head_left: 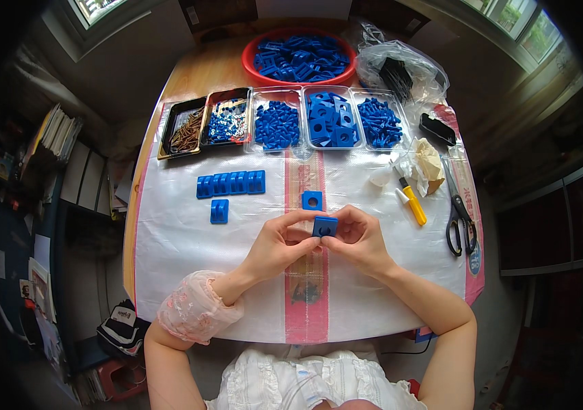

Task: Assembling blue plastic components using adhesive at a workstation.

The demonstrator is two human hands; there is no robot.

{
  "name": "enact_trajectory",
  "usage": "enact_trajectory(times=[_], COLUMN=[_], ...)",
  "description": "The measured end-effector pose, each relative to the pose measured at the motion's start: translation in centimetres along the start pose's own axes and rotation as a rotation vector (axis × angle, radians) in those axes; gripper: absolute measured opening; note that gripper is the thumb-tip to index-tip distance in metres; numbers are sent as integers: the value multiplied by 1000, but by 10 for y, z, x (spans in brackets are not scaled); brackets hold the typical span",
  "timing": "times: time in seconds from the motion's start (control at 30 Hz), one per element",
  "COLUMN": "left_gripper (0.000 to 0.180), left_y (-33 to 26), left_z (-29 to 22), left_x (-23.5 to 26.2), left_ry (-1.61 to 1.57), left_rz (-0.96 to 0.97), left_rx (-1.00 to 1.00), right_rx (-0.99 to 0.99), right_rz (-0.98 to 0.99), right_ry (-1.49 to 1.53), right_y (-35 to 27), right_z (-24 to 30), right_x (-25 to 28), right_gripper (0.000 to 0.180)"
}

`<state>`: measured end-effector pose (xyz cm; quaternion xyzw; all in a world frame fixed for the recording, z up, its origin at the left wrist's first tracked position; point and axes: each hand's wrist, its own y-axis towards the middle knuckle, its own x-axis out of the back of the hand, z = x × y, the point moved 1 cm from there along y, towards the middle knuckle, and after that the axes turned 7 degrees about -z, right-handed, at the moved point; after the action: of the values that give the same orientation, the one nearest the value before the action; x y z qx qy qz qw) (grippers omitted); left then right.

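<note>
Both hands were observed at the middle of the table (175, 287). The left hand (279, 240) and the right hand (363, 240) gripped one blue block (325, 226) between fingers and thumbs, raised toward the wearer. A blue plate (312, 200) with a round hole lay just beyond it. To the left lay a row of blue pieces (230, 184), with a single blue piece (219, 212) nearer. Scissors (454, 222) lay at right, beside a yellow-handled tool (413, 206).

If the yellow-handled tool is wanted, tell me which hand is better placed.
Right hand, probably: nearer the tool than the left hand; both hold the square blue plastic piece.
</note>
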<state>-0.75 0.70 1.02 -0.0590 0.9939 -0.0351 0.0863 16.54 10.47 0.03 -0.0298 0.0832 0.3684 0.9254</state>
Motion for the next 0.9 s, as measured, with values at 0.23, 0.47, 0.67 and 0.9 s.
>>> enact_trajectory(times=[0.23,0.47,0.67,0.9], left_gripper=[41,43,43,44], left_y=[0,0,-2,-2], left_z=[1,2,0,1], left_x=[0,-3,-3,-2], left_ry=[2,-2,12,37], left_rz=[-2,8,16,26], left_rx=[0,-19,14,-2], right_rx=[-2,-44,-62,-64], right_rz=[-5,-23,-53,-45], right_ry=[23,52,45,52], right_y=[0,-1,-1,-1], right_z=[1,4,1,1], right_x=[-1,0,2,3], right_gripper=[24,13,9,9])
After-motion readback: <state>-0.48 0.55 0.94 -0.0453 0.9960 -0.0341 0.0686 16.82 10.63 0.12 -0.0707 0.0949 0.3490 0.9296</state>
